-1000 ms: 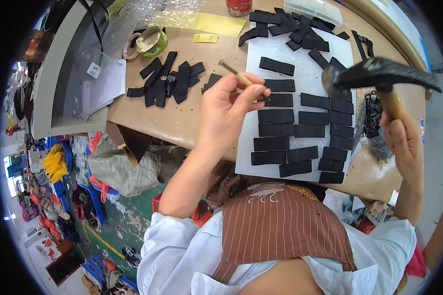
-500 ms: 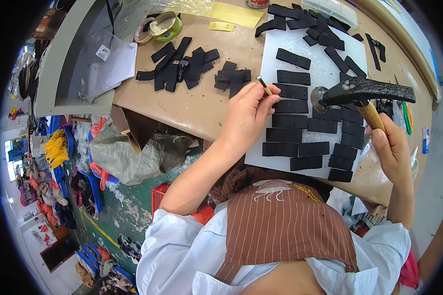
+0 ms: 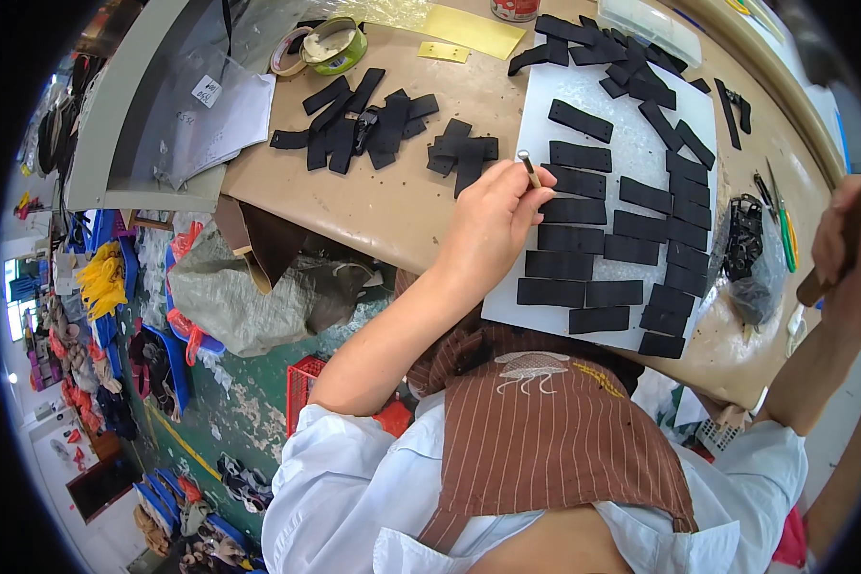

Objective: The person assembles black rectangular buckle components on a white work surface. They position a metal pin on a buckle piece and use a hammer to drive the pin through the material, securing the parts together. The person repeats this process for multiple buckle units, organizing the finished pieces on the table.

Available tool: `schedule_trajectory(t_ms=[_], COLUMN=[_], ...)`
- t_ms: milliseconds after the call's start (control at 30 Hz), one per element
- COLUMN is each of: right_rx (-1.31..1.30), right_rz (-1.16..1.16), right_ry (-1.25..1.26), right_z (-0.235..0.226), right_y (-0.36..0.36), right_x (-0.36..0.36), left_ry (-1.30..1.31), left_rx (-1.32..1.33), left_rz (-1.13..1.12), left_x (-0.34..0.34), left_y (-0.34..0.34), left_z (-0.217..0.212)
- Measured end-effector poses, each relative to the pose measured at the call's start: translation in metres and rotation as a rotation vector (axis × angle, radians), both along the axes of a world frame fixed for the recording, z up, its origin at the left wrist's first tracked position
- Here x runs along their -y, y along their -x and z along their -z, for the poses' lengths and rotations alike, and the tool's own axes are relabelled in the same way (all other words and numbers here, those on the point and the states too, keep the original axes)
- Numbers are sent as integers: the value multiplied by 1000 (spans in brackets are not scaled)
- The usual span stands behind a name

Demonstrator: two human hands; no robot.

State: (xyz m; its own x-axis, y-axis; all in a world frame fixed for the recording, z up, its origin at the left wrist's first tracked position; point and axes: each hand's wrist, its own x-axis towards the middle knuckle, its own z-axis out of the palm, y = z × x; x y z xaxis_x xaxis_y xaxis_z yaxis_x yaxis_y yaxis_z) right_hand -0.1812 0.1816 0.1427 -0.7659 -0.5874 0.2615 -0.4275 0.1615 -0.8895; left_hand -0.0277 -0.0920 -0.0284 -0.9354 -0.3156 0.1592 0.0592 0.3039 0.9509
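Observation:
My left hand (image 3: 493, 220) pinches a slim metal punch (image 3: 527, 165), held nearly upright over the left column of black strips. Just beneath it lies a short black strap piece (image 3: 582, 183) with small holes; whether the punch tip touches it is hidden by my fingers. Rows of similar black pieces cover a white board (image 3: 505, 298). At the far right, my right hand (image 3: 844, 244) is closed round the wooden handle of a hammer (image 3: 811, 291), lifted well above the table. The hammer's head is blurred near the upper right rim.
Loose black strips (image 3: 383, 129) lie in piles at the left, and more (image 3: 631, 67) at the board's far end. Beyond are a green tape roll (image 3: 335, 46) and a clear plastic box (image 3: 651, 29). Green-handled scissors (image 3: 787, 234) and a bag of black parts (image 3: 751, 258) sit to the right.
My right hand has swung the hammer up and to the right, away from the board. My left hand keeps the punch at about the same strip.

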Motion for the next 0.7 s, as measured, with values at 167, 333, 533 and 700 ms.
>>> schedule_trajectory(t_ms=[167, 333, 533, 700], right_rx=[-406, 111, -21, 10], right_rz=[-311, -212, -163, -127], right_ry=[-349, -202, -351, -2], right_z=[30, 20, 29, -21], right_y=[-30, -40, -26, 5], right_x=[55, 49, 25, 14], left_ry=[401, 158, 49, 127], left_rx=[-107, -19, 0, -65], left_rz=[-13, -86, 17, 21], left_x=[1, -2, 4, 2], left_y=[-6, 1, -1, 0], left_z=[8, 13, 9, 7])
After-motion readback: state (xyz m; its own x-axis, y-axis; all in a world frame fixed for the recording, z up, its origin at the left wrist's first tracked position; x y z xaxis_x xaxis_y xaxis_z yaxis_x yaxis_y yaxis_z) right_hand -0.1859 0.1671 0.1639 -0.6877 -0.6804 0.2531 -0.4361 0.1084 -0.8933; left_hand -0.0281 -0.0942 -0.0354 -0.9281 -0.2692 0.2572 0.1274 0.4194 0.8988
